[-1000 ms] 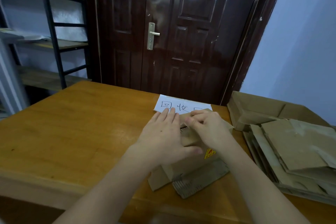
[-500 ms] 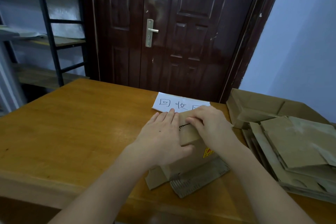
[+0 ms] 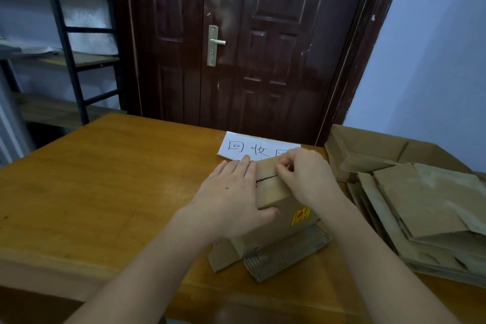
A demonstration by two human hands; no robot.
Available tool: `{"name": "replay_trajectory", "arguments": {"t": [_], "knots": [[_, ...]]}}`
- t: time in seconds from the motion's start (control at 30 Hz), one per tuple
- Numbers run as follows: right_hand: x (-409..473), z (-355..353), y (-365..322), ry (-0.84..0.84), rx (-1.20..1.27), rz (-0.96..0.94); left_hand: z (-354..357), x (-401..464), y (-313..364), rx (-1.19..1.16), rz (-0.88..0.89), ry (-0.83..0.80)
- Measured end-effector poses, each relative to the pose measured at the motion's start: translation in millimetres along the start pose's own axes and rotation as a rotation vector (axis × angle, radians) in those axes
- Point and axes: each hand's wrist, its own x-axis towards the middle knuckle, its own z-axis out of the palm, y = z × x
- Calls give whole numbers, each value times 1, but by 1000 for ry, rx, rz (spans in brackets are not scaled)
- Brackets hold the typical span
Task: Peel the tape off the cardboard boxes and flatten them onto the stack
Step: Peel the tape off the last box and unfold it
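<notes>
Cardboard box [image 3: 273,192] (matte, rectangular) under flat left hand [image 3: 231,192], right hand [image 3: 305,176] pinching its seam.

Your two forearms enter from the near edge, both bare to the bottom of the view, no sleeve or cuff visible. Your left hand [image 3: 231,197] carries a small dark mole on its back. Your right hand [image 3: 307,179] wears no ring, watch or glove, and neither does the left. Fingernails are short.
</notes>
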Motion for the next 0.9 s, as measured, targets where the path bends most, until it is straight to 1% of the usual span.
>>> {"name": "replay_trajectory", "arguments": {"t": [0.1,0.17,0.27,0.33,0.4,0.5,0.53,0.6,0.67,0.77,0.83,0.9], "knots": [[12,-7,13,83,-139,33,0,0,-2,9,8,2],[16,-12,20,132,-156,-7,0,0,-2,10,14,-4],[12,-8,16,149,-63,-135,1,0,-3,9,7,4],[7,-4,14,98,-5,-180,1,-1,-3,8,4,14],[5,-5,17,23,98,-161,1,-1,-2,4,7,17],[3,-8,23,31,304,-58,0,-1,-2,0,13,13],[3,-8,25,14,317,-22,0,-1,-2,0,14,15],[5,-5,28,-56,189,25,0,0,-2,-2,12,16],[5,-1,26,-70,84,18,0,0,-1,1,12,10],[7,4,23,22,5,3,-1,-1,0,0,18,-1],[14,0,25,104,-99,22,-4,-1,-1,-2,23,-7],[23,-10,32,147,-239,73,-6,-1,-2,-4,28,-16]]}}
